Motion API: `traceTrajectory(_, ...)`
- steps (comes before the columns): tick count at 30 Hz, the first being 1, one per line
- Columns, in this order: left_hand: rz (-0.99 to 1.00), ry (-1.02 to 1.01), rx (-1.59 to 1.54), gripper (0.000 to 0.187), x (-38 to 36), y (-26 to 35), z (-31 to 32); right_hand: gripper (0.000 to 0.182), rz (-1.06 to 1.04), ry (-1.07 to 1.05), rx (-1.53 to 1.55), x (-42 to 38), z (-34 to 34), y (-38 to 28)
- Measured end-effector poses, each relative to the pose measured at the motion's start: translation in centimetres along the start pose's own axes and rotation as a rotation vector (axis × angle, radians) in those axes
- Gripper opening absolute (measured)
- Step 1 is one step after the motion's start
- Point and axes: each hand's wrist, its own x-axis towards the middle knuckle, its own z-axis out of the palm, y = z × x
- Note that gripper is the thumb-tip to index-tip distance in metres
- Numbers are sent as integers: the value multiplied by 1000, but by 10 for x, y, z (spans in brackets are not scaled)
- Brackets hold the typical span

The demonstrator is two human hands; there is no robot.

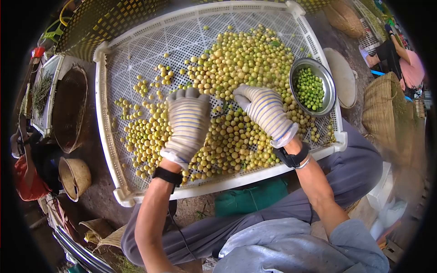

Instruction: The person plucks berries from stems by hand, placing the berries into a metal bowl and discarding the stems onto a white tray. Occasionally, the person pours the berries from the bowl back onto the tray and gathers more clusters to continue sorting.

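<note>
A white perforated plastic tray [104, 123] holds a broad layer of small round yellow-green fruits [246, 59]. Both my hands wear striped knit gloves with grey fingers. My left hand [187, 120] lies over the fruits left of the middle, palm down, its fingers stretched away from me and slightly apart. To its right, my right hand [266, 109] reaches down into the pile with its fingers bent together and pointing left; whatever is between the fingertips is hidden. A steel bowl [331, 84] of smaller, greener fruits [309, 88] stands in the tray's right side.
Woven baskets [380, 102] stand at the right, near a seated person in pink [412, 68]. A dark oval basket [69, 109] and a tan bucket [74, 178] are on the left. A green bundle [250, 200] lies under the tray's near edge, by my legs.
</note>
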Motion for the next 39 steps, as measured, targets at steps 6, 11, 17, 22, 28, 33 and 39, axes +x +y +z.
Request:
traceTrajectory(6, -4, -99, 58, 27, 9, 27, 32, 17, 108, -41, 121, -18, -27, -6)
traceTrajectory(11, 35, -83, 76, 23, 7, 8, 44, 18, 121, -30, 129, -33, -35, -4)
traceTrajectory(17, -83, 103, -123, 14, 4, -4, 24, 19, 179, -88, 218, -32, -35, -9)
traceTrajectory(22, -50, 63, -278, 14, -21, 1, -17, 10, -16, -25, 189, -12, -2, -6)
traceTrajectory(28, 392, -670, 33, 10, -98, 57, -88, 10, -208, -99, -176, 4, 38, -10)
traceTrajectory(33, 541, -848, -65, 16, -178, 67, -83, 13, -329, -20, -145, -4, 48, -8)
traceTrajectory(39, 548, -779, 92, 23, -224, 58, -42, 7, -386, -62, -355, -1, 42, -30)
